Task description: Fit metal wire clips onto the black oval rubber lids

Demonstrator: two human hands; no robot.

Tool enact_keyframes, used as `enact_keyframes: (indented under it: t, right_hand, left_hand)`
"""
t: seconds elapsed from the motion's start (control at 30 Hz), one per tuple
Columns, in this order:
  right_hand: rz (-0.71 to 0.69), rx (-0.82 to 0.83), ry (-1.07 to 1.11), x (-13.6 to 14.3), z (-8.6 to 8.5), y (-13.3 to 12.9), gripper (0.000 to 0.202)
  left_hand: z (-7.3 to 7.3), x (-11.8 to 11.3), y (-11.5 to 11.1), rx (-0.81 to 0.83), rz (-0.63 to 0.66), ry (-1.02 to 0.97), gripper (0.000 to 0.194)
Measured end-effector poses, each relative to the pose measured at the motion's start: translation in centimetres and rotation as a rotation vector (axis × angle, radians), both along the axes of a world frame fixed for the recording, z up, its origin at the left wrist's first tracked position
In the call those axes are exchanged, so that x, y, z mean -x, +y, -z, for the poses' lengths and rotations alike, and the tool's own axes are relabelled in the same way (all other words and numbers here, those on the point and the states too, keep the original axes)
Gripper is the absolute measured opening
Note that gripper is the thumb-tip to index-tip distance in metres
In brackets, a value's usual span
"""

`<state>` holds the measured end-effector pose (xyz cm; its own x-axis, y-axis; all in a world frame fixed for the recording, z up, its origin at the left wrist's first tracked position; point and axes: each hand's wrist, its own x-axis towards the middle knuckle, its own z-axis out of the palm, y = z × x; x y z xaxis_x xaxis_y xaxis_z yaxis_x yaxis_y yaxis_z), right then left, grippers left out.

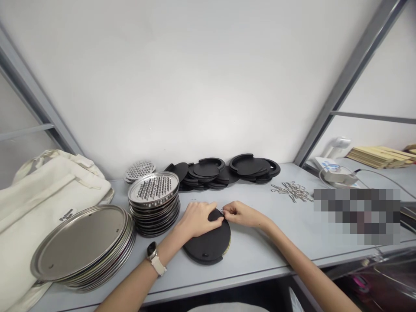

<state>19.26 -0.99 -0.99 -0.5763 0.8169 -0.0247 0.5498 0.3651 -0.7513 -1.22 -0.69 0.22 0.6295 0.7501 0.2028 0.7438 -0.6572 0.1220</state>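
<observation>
A round black disc (208,247) lies on the table in front of me, with a thin yellow-green layer showing at its right edge. My left hand (198,220) rests over its upper left part, thumb and forefinger gripping it near the far rim. At that rim my right hand (242,214) pinches a small metal hook (222,212), most of it hidden by the fingertips. Farther right lies a loose heap of similar metal hooks (292,190). Behind my hands are piled several black round holders (208,168), some with raised curved rims.
Left of my hands stands a stack of round metal grater plates (157,188). Nearer are stacked large metal discs (84,242), beside a cream cloth bag (39,208). At the right are a white box with cables (334,171), wooden boards (380,156) and a grey frame post (338,95).
</observation>
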Motion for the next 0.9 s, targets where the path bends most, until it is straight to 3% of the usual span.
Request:
enact_keyframes:
  t: [0.13,0.33,0.7,0.9]
  right_hand:
    - [0.019,0.001,0.057,-0.76,-0.19,0.06,0.022]
    - [0.164,-0.148,0.052,-0.92,-0.1,0.69,0.029]
    - [0.155,-0.177,-0.039,-0.62,0.28,0.44,0.031]
    - [0.136,-0.17,-0.021,-0.29,0.17,0.28,0.03]
  left_hand:
    - [0.09,0.3,0.36,-0.025,0.004,0.001,0.029]
    - [0.07,0.36,0.13,-0.027,0.083,-0.002,0.022]
    - [0.03,0.28,-0.14,-0.05,0.165,0.006,0.016]
    - [0.12,0.22,-0.07,-0.094,0.147,-0.017,0.015]
